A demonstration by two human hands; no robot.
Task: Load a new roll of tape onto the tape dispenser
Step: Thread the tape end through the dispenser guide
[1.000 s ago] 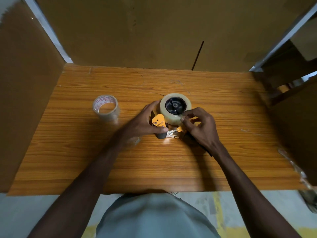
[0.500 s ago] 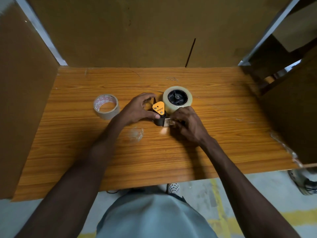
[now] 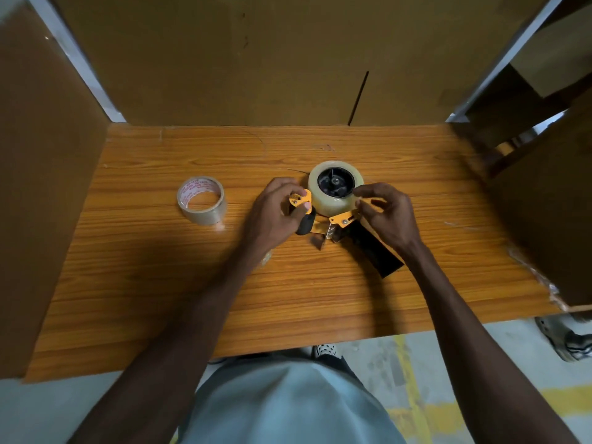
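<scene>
Head view. A full roll of clear tape (image 3: 333, 200) is seen already seated on the black hub of the tape dispenser (image 3: 339, 224), which is lying on its side near the middle of the worktop (image 3: 144, 283), slightly toward the far edge. Mounting is therefore judged done; threading the tape end past the roller and the orange blade plate is judged to be what is being left, since no tape can be made out across the blade.

The left hand (image 3: 275, 213) is being held against the dispenser's left side, its thumb and forefinger closed on the small orange tab beside the black roller. The right hand (image 3: 384, 216) is being held just right of the roll, its fingertips pinched together at the roll's near-right rim, above the orange plate; whether a loose tape end is being held between them cannot be told. The dispenser's black handle is lying toward the near-right, under the right wrist.

A second, thinner roll (image 3: 201, 200) with red print on its core is standing untouched, well apart toward the left edge.
</scene>
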